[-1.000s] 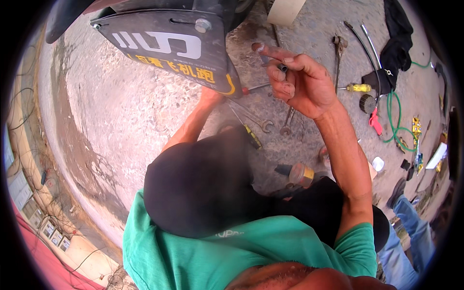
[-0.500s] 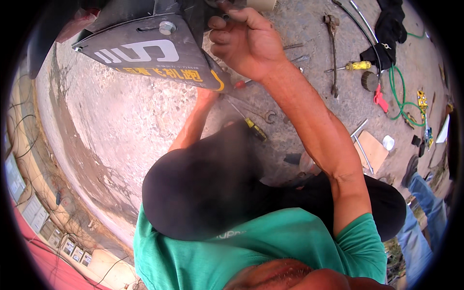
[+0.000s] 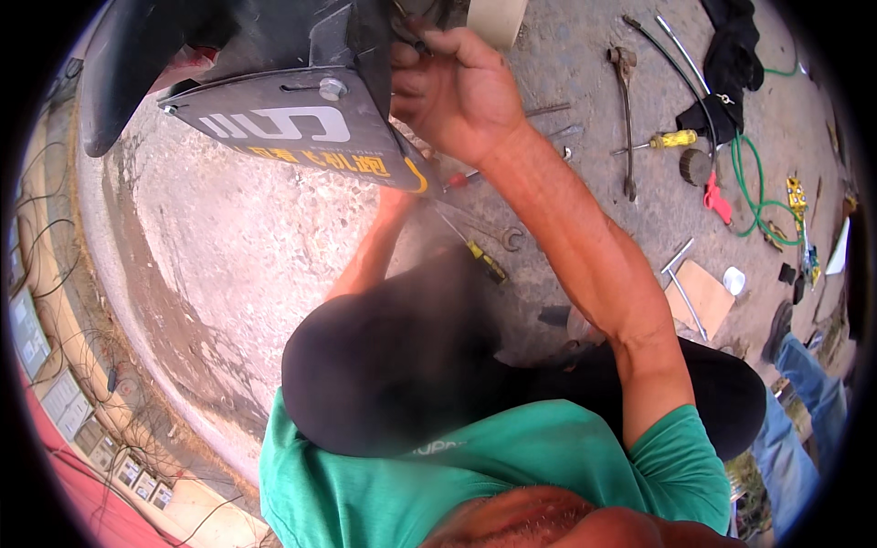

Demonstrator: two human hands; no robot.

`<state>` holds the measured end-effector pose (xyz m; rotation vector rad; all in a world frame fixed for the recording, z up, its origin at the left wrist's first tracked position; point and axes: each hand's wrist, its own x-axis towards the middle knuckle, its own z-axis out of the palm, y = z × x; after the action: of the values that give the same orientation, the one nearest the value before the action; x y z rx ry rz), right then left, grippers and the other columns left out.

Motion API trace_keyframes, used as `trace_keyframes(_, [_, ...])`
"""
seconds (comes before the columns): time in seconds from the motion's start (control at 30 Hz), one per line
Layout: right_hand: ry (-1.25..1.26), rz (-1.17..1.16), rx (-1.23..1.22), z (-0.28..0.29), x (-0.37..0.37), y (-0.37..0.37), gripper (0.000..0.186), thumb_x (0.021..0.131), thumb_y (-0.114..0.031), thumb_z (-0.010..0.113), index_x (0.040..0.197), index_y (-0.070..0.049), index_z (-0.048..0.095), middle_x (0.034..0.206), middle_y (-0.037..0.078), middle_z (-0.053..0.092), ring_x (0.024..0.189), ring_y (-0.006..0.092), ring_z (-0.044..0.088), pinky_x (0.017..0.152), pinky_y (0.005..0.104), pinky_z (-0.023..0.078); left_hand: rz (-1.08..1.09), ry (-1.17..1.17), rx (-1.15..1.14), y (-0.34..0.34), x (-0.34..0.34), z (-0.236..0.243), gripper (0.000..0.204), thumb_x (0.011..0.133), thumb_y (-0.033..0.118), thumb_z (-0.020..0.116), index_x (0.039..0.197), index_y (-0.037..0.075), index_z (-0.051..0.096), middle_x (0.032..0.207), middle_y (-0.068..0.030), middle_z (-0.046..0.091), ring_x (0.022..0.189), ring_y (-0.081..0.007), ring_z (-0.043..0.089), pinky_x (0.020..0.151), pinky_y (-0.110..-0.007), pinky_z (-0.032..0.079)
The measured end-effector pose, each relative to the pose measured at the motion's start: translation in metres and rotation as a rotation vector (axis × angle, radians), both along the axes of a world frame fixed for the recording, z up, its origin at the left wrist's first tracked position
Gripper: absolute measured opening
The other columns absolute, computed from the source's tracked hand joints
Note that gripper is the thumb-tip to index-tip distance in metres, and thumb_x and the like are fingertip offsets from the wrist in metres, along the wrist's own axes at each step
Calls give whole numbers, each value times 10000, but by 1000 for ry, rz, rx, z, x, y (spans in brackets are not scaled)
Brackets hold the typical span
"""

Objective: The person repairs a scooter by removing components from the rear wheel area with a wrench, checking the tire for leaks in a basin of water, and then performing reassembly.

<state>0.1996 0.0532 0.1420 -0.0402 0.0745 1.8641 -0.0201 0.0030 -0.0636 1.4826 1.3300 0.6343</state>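
Observation:
A grey plate with white and yellow lettering and bolts hangs from the dark vehicle body at the top. Beside its right edge, my right hand has curled fingers pinched on a small dark cylindrical part, against the vehicle's dark underside. My left hand reaches up behind the plate's lower right corner, its fingers hidden. Just below, a yellow-black screwdriver and an open-ended wrench lie on the concrete.
Scattered to the right are a socket wrench, yellow screwdriver, green hose, pink trigger tool, black cloth, T-handle and board. Another person's jeans-clad legs are at lower right. Cables run along the left.
My right hand has risen and moved left from over the floor to the vehicle's underside, still gripping the small part. My left hand stays behind the plate.

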Motion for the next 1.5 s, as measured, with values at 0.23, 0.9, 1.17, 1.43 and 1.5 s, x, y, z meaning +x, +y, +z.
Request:
trace_keyframes(0.23, [-13,-49,-60,17,-3,11,185,902,-221,511,1042,-102,486,848,53,539,652,144,444,617,296,362,-59,50,75,0,-5,-13,244,978,244,618,1008,7,666,790,-30,674,642,-92,587,570,-231,455])
trace_keyframes(0.9, [-20,-46,-8,1,-1,-6,309,910,-161,536,1198,-195,431,853,75,560,638,142,467,587,285,373,-30,224,24,0,18,34,340,932,296,541,788,4,635,730,-130,632,679,-274,605,624,-412,455])
trace_keyframes(1.17, [-58,-53,-14,6,-7,-3,379,901,-158,550,1235,-258,402,870,72,566,634,136,490,590,278,386,-133,223,242,1,-2,1,256,925,250,678,874,-1,665,719,-47,676,583,-92,592,533,-242,466])
trace_keyframes(1.43, [-77,-82,-20,13,-5,-1,264,884,-229,566,1143,-227,513,872,8,569,674,122,489,658,289,396,-59,148,86,0,-2,-4,226,908,251,634,850,34,645,780,-82,632,716,-228,605,623,-373,457])
trace_keyframes(1.5, [-56,-73,14,11,-3,-1,298,890,-250,562,1186,-214,548,881,-19,572,695,111,488,695,295,406,-54,131,118,1,-4,-10,248,923,261,666,920,13,655,764,-60,669,644,-141,614,580,-279,475])
